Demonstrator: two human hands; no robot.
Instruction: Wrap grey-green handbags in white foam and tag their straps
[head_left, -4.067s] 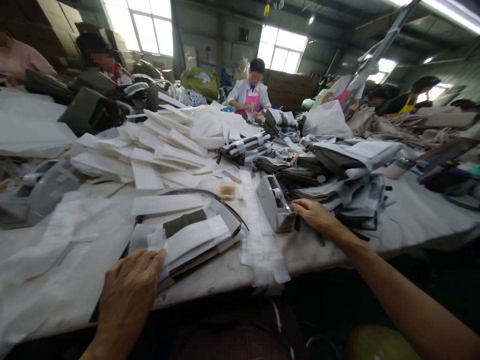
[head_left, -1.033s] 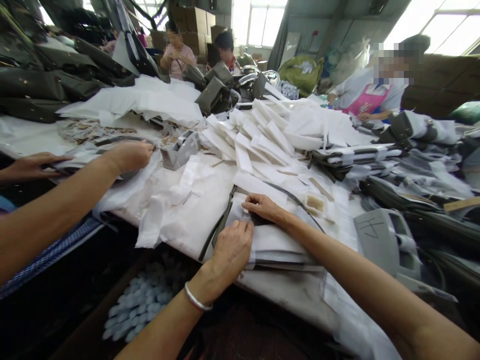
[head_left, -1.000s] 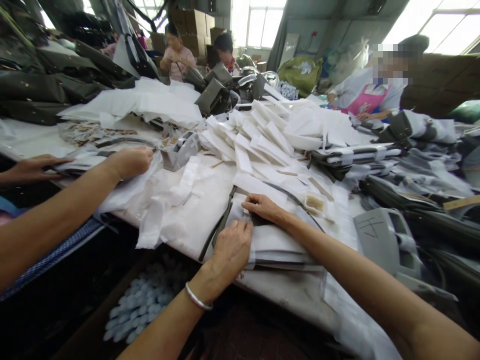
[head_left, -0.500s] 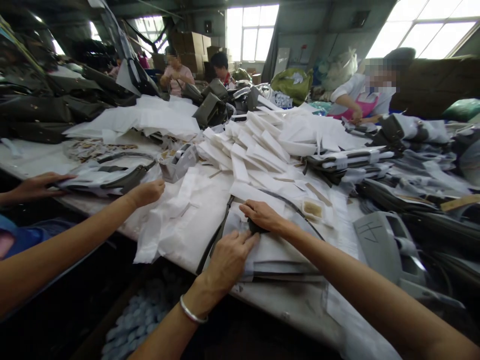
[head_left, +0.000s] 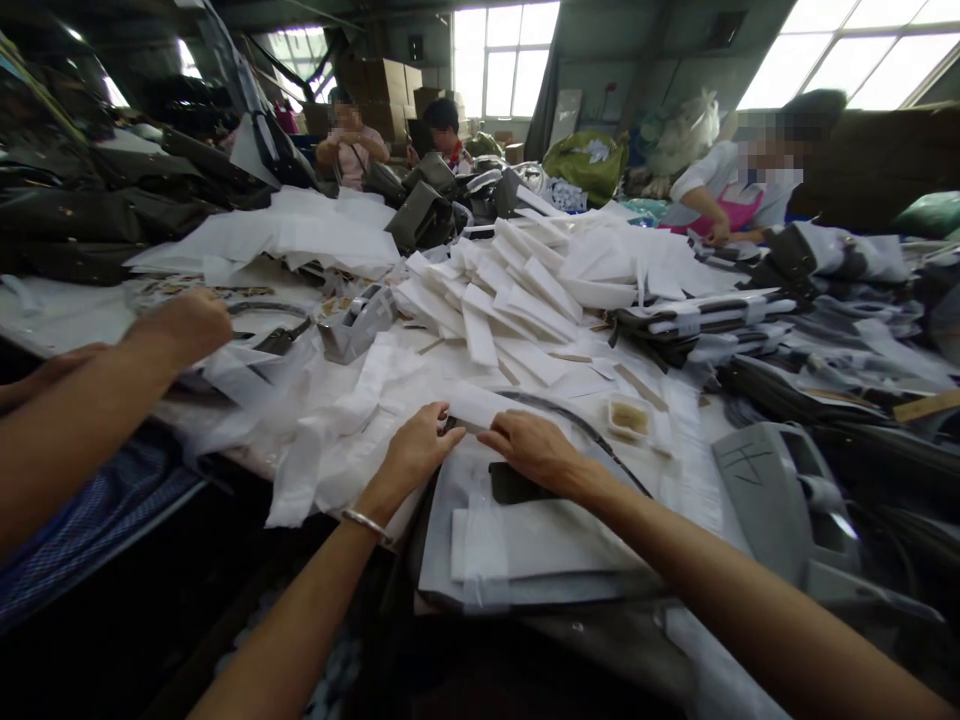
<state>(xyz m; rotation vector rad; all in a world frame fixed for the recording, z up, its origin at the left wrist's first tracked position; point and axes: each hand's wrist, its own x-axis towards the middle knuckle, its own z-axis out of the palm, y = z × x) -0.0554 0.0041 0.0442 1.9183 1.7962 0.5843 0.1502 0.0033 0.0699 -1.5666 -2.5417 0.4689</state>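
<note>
A dark handbag (head_left: pixel 517 485) lies flat before me, largely covered by pale wrapping and a white padding sheet (head_left: pixel 551 535) under clear tape. Its thin dark handle (head_left: pixel 600 440) arcs out on the right. My left hand (head_left: pixel 412 445), with a bracelet on the wrist, is at the bag's upper left; thumb and fingers close around a small dark part that looks like the handle. Close beside it, my right hand (head_left: pixel 532 450) lies over the bag's top edge, fingers curled and pressed together. What they hold, if anything, is hidden. A white strip (head_left: pixel 476 405) lies just beyond both hands.
Loose white padding pieces (head_left: pixel 495 290) are heaped across the table. A grey tape dispenser (head_left: pixel 757 480) stands right, near a small tray (head_left: pixel 628 418). A co-worker's hand (head_left: pixel 180 325) is at left over white wrapping. Wrapped bags (head_left: pixel 697 320) are stacked right. Other people work behind.
The bag has come nearer and shows more of its wrapped front. My left hand has moved up and left from its middle to its top. The co-worker's arm at left has swung left.
</note>
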